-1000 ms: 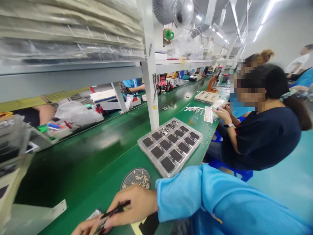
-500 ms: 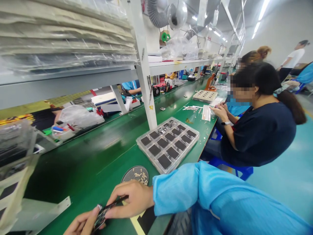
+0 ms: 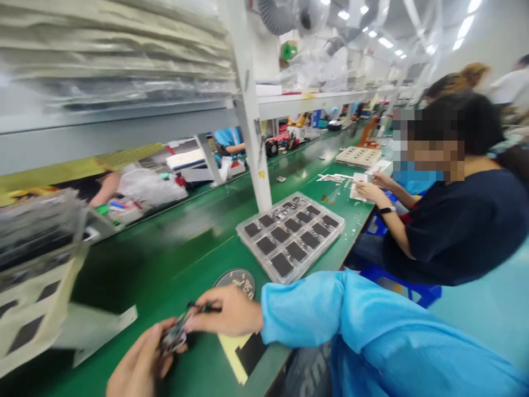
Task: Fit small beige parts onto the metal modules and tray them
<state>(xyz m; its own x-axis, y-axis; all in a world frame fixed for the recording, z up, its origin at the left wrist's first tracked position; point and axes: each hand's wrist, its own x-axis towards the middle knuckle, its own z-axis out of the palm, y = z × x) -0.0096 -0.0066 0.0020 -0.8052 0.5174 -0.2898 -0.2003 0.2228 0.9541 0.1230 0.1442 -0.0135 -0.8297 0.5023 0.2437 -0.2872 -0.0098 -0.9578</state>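
My left hand (image 3: 140,355), at the bottom left, is closed on a small circuit board (image 3: 176,333) with metallic and green parts. My right hand (image 3: 231,311), in a blue sleeve, pinches a slim dark part (image 3: 210,307) at the board's upper right end. Motion blur hides whether that part is joined to the board. Just behind my right hand lies a round dark dish (image 3: 235,278) of small pale pieces. Below the same hand, a yellow sheet (image 3: 229,353) with a black square piece (image 3: 251,353) lies on the green bench.
A clear tray (image 3: 268,270) of black-screened boards stands on the green bench (image 3: 198,248) beside a white post (image 3: 258,165). At left are a pale tray (image 3: 61,292) and a metal bracket (image 3: 103,331). A co-worker (image 3: 463,220) sits at the right. Wrapped stacks fill the shelf above.
The view has shifted, so the bench appears further right. The board has turned between my hands, and my right hand's fingers have changed their hold at its end.
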